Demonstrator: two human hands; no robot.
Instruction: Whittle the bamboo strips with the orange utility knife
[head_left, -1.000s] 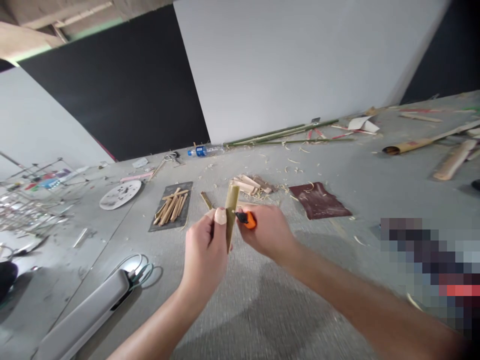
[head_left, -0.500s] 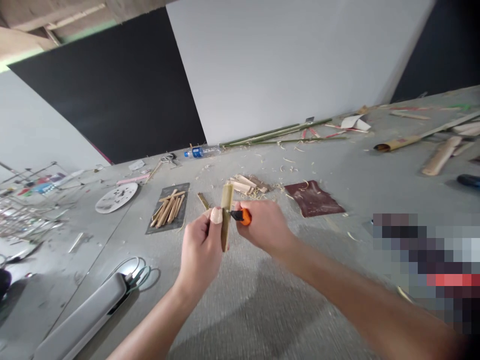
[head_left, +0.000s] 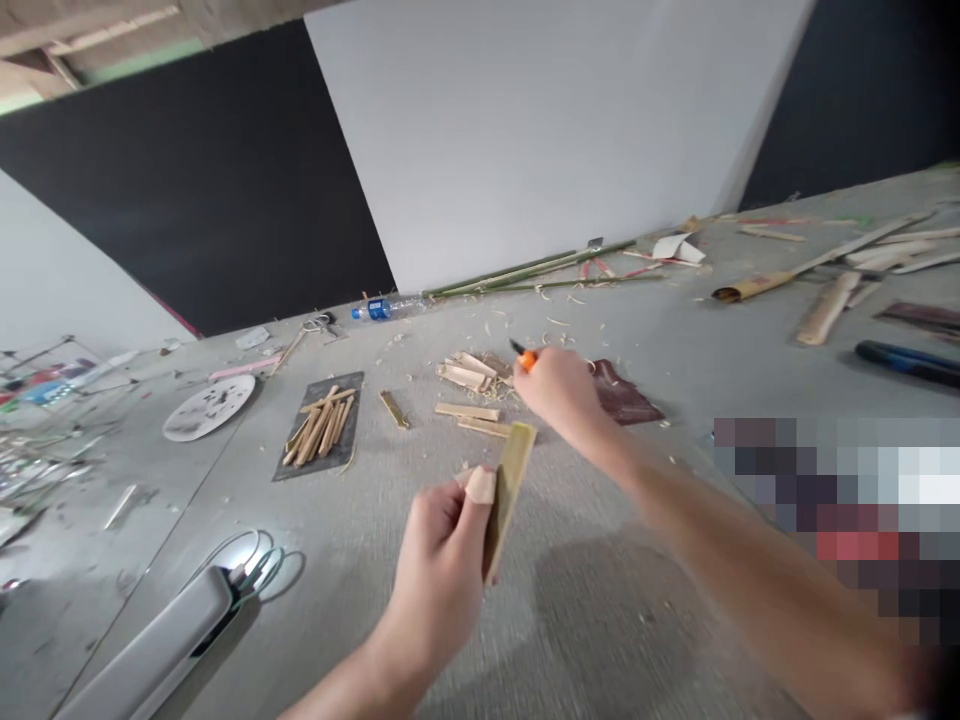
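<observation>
My left hand (head_left: 446, 560) is closed round a flat strip of bamboo (head_left: 513, 480), which tilts up and to the right; the thumb wears a pale covering and presses on its face. Farther out, my right hand (head_left: 562, 390) grips a utility knife (head_left: 527, 357) with an orange body and dark tip, held apart from the strip and pointing up-left. Beyond the strip, two split bamboo pieces (head_left: 469, 411) lie on the floor. Behind them is a small heap of pale pieces (head_left: 466, 371) with curly shavings. A short bamboo piece (head_left: 393, 410) rests to their left.
Bamboo sticks (head_left: 328, 425) lie on a dark sheet (head_left: 289, 468) at left, near a white round plate (head_left: 210, 408). A reddish-brown sheet (head_left: 626, 395) is partly behind my right arm. A grey device with a cable (head_left: 161, 640), a bottle (head_left: 382, 309) and bamboo poles (head_left: 540, 268) surround the floor area.
My right hand has carried the knife away from the strip, forward and to the right. My left hand has brought the strip nearer and rightward, tilting it more.
</observation>
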